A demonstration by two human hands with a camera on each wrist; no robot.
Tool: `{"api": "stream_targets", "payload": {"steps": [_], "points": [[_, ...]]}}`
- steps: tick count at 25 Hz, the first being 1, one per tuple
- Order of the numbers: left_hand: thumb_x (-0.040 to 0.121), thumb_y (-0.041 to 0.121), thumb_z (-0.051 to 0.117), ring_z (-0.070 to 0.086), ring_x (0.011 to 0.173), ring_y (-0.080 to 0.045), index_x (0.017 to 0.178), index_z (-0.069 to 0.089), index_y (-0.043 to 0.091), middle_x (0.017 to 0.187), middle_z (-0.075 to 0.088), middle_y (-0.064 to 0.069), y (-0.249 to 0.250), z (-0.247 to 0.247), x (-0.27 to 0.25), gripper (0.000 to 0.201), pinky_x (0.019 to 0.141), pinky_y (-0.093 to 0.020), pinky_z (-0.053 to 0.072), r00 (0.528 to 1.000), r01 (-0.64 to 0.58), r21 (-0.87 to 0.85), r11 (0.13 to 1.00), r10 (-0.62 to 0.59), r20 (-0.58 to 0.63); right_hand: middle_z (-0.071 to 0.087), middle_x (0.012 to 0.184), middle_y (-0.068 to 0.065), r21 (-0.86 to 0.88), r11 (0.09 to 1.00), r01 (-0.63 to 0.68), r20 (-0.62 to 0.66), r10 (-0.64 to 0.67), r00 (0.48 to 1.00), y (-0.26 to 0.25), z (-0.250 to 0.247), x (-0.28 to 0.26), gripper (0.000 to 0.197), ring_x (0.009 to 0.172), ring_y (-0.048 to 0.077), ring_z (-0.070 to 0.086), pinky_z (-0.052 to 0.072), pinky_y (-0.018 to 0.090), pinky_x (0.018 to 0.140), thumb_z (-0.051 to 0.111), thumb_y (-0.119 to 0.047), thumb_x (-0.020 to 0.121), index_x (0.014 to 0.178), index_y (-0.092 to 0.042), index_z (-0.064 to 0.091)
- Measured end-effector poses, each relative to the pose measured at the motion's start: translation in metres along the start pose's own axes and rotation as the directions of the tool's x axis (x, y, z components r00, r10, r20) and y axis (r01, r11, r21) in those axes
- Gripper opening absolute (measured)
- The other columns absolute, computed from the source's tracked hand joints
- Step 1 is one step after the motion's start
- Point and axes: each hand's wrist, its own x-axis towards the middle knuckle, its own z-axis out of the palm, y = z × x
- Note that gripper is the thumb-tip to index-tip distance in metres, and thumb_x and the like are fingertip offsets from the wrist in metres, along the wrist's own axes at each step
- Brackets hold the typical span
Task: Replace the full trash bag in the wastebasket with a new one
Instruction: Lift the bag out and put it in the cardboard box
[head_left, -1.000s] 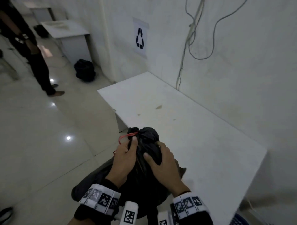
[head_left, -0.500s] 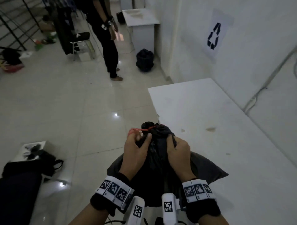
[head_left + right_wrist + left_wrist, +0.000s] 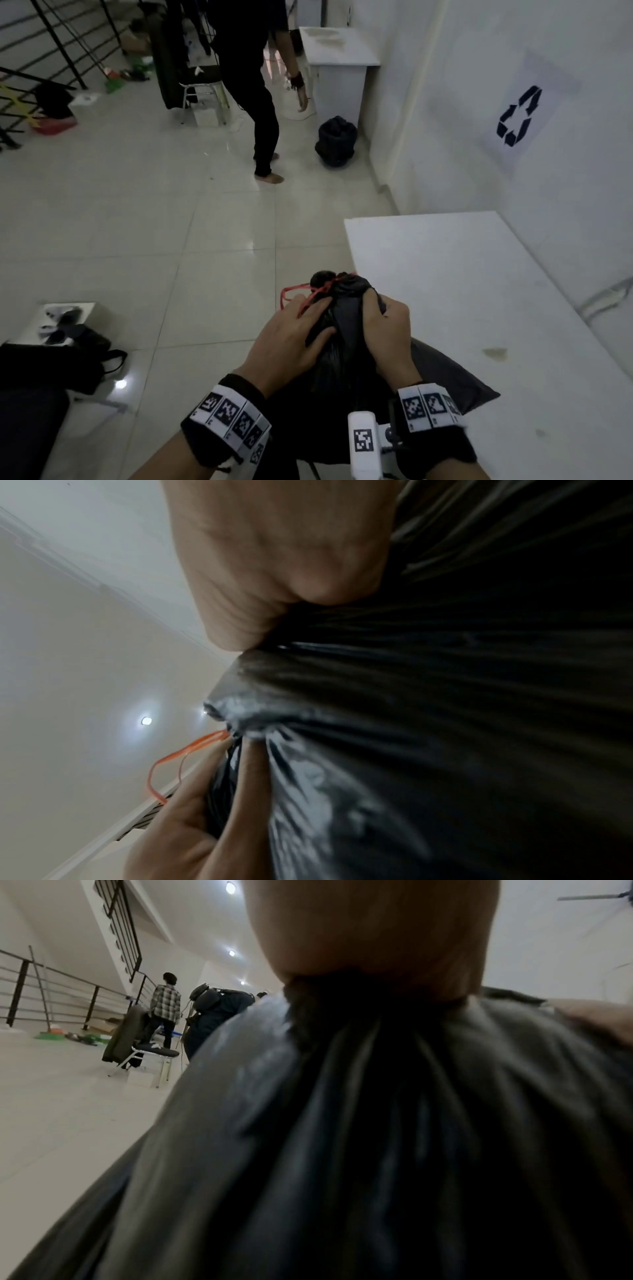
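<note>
With the drawstring (image 3: 310, 295) cinched, both hands clamp the black trash bag (image 3: 346, 342) neck: right hand (image 3: 388, 329) fisted round it, left hand (image 3: 291, 337) seemingly pinching, probably keeping it closed.

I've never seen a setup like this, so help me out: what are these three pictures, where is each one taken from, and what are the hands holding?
There is no machine here, only a person wearing three cameras. The wide picture comes from a head camera looking down at both hands. The left hand and right hand grip the gathered neck of a full black trash bag, closed at the top with a red drawstring. The checkered bands on the wrists are tracking markers. The other two pictures come from cameras on each wrist, so they show bag plastic and fingers very close up. A white table stands to the right; the bag looks to be beside it, not on it.
</note>
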Motion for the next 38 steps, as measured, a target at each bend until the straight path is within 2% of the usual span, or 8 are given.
{"api": "stream_targets", "payload": {"steps": [4,11,17,20,29,33,36,38], "points": [[0.092,0.032,0.051,0.062,0.1,-0.02,0.115,0.068,0.014,0.115,0.065,-0.005,-0.066,-0.01,0.052,0.034,0.081,-0.021,0.046,0.996,-0.043,-0.078,0.996,0.037,-0.076,0.03,0.053,0.002,0.02,1.0,-0.011,0.053,0.01,0.999,-0.02,0.055,0.06,0.044,0.05,0.012,0.028,0.023,0.027,0.049,0.051,-0.022,0.1,0.059,-0.017,0.034],[0.093,0.033,0.051,0.062,0.09,-0.017,0.105,0.07,0.016,0.109,0.056,-0.001,-0.174,-0.021,0.129,0.028,0.078,-0.018,0.048,0.994,-0.008,-0.172,0.985,-0.01,-0.106,0.03,0.055,0.0,0.016,0.999,-0.029,0.082,0.028,0.996,-0.037,0.136,0.149,0.044,0.054,0.012,0.029,0.023,0.029,0.052,0.049,-0.025,0.101,0.061,-0.019,0.033],[0.095,0.027,0.05,0.053,0.125,-0.016,0.104,0.072,0.011,0.141,0.054,0.001,-0.242,-0.014,0.211,0.028,0.104,-0.023,0.04,0.987,-0.058,-0.13,0.99,0.038,-0.154,0.043,0.064,-0.002,0.008,0.998,-0.069,0.102,0.067,0.992,-0.035,0.196,0.249,0.04,0.058,0.011,0.04,0.035,0.023,0.055,0.046,-0.031,0.103,0.066,-0.015,0.042],[0.095,0.027,0.049,0.054,0.12,-0.014,0.099,0.071,0.01,0.135,0.06,0.003,-0.276,-0.01,0.264,0.029,0.101,-0.02,0.04,0.989,-0.075,-0.088,0.993,0.063,-0.137,0.053,0.079,0.0,-0.026,0.999,-0.048,0.107,0.05,0.993,-0.035,0.218,0.307,0.031,0.071,0.009,0.051,0.04,0.013,0.062,0.047,-0.028,0.103,0.076,-0.014,0.052],[0.096,0.026,0.047,0.057,0.11,-0.012,0.105,0.068,0.014,0.116,0.066,0.004,-0.359,0.026,0.419,0.026,0.097,-0.016,0.039,0.999,0.038,-0.154,0.987,-0.039,-0.003,0.034,0.058,-0.003,0.005,0.987,-0.159,0.196,0.155,0.968,-0.022,0.26,0.476,0.041,0.056,0.01,0.034,0.029,0.025,0.054,0.044,-0.029,0.104,0.065,-0.019,0.034],[0.094,0.024,0.048,0.06,0.096,-0.015,0.098,0.065,0.014,0.104,0.068,0.004,-0.383,0.046,0.484,0.021,0.086,-0.026,0.046,0.997,0.06,-0.244,0.968,-0.047,0.057,0.035,0.058,-0.003,0.038,0.969,-0.244,0.156,0.235,0.959,-0.017,0.27,0.534,0.042,0.056,0.012,0.035,0.029,0.028,0.055,0.044,-0.031,0.104,0.065,-0.018,0.035],[0.09,0.018,0.058,0.065,0.087,-0.01,0.087,0.064,0.018,0.092,0.07,0.009,-0.405,0.068,0.538,0.006,0.08,-0.027,0.05,0.987,0.126,-0.41,0.903,-0.075,0.139,0.044,0.062,0.004,0.071,0.951,-0.3,0.065,0.296,0.953,-0.01,0.275,0.577,0.045,0.059,0.014,0.043,0.036,0.031,0.058,0.045,-0.033,0.103,0.069,-0.003,0.045],[0.087,0.012,0.066,0.065,0.08,-0.005,0.079,0.063,0.022,0.084,0.07,0.009,-0.42,0.082,0.576,0.013,0.076,-0.024,0.051,0.971,0.194,-0.5,0.844,-0.093,0.221,0.048,0.068,0.011,0.088,0.941,-0.326,-0.005,0.328,0.945,-0.003,0.277,0.602,0.046,0.063,0.016,0.048,0.039,0.032,0.06,0.045,-0.034,0.103,0.078,0.005,0.049]]}}
